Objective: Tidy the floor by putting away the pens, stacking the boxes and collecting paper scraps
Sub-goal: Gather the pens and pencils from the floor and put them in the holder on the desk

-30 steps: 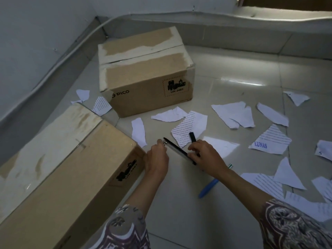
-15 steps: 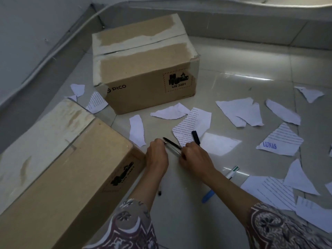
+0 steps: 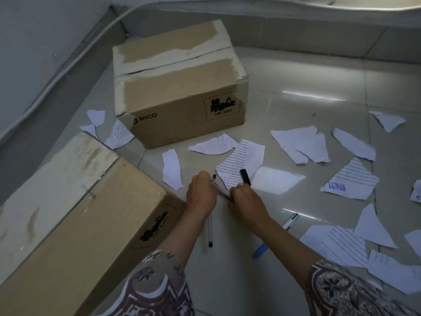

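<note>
Both hands have closed in: left hand point(image 3: 201, 193) and right hand point(image 3: 247, 202) fingers curl shut on a black pen point(image 3: 222, 190) over the floor point(image 3: 296, 99). Scraps point(image 3: 300, 145) and boxes point(image 3: 180, 87) surround them.

Both hands meet low over the tiled floor point(image 3: 296, 92): the left hand point(image 3: 200, 195) and right hand point(image 3: 247, 205) each pinch a thin black pen point(image 3: 222, 190) between them, and the right seems also to hold a black marker point(image 3: 245, 177). A clear pen point(image 3: 210, 231) lies under the left wrist. A blue pen point(image 3: 259, 251) and torn paper scraps point(image 3: 300, 145) lie around two cardboard boxes point(image 3: 180, 87).
</note>
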### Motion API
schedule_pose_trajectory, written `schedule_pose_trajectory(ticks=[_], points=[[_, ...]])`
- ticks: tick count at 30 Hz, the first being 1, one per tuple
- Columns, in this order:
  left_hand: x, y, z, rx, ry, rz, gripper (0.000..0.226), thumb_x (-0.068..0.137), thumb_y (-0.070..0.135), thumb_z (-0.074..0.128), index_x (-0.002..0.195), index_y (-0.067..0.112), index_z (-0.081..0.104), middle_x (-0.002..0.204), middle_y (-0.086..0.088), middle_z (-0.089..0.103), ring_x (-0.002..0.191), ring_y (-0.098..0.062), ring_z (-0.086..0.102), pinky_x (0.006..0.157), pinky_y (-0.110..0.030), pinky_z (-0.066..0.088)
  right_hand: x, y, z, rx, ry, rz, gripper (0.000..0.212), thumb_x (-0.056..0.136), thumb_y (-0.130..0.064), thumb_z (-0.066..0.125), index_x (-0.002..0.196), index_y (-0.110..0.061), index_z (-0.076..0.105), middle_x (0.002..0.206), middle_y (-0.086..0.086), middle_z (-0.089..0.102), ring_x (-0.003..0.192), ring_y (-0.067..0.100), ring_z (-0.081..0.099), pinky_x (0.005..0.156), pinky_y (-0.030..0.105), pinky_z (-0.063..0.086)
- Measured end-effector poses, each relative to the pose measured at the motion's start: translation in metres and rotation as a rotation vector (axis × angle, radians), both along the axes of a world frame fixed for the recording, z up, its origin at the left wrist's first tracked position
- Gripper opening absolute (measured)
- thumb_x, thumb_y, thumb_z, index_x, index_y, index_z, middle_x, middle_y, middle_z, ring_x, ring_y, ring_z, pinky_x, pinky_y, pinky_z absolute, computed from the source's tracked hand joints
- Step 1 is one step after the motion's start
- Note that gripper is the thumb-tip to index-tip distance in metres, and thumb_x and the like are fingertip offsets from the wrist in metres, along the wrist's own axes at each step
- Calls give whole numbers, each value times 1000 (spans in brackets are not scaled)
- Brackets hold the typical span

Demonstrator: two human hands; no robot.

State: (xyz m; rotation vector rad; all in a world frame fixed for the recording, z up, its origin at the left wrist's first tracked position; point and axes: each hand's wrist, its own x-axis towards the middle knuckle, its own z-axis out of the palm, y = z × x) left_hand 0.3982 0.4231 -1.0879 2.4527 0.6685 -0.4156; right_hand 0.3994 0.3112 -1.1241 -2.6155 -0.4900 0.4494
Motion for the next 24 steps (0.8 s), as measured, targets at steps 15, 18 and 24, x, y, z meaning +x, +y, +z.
schedule_pose_trajectory(ticks=[15, 18, 24], points=[[11, -3, 190, -165, -303, -116, 12, 97, 10, 41, 86, 5, 45, 71, -7, 48, 67, -20, 44, 50, -28, 23, -8, -68, 194, 689, 592, -608, 9, 83, 2, 59, 80, 9, 63, 71, 13, 69, 55, 18, 54, 47, 19, 42], [23, -11, 253, -174, -411, -166, 11, 95, 9, 45, 85, 7, 44, 69, -1, 45, 67, -21, 43, 51, -19, 29, -2, -82, 256, 734, 576, -597, 9, 85, 2, 56, 76, 2, 60, 73, 16, 68, 59, 20, 57, 46, 17, 41], [49, -32, 387, -234, -520, -260, 9, 96, 10, 45, 88, 6, 46, 80, -9, 51, 70, -22, 44, 54, -19, 29, 17, -111, 382, 859, 479, -693, 10, 88, 0, 55, 81, 0, 64, 70, 12, 64, 59, 17, 57, 48, 12, 41]])
